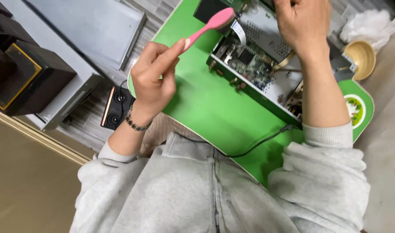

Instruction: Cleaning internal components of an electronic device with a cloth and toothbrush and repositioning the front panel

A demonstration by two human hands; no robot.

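My left hand (154, 75) grips the handle of a pink brush (210, 23), whose head points toward the near corner of an opened electronic box (266, 64) on a green table (206, 108). Inside the box show a green circuit board (249, 64), a white ribbon cable (238, 32) and a perforated metal plate. My right hand (303, 21) rests curled on the top of the box near its far side; what lies under its fingers is hidden. A beaded bracelet (134, 124) circles my left wrist.
A black cable (258, 142) runs over the table's near edge. A wooden bowl (361, 58) and crumpled plastic (370, 23) sit at the right. On the floor to the left lie a grey metal cover (93, 26), a black box (29, 77) and a small black speaker (117, 108).
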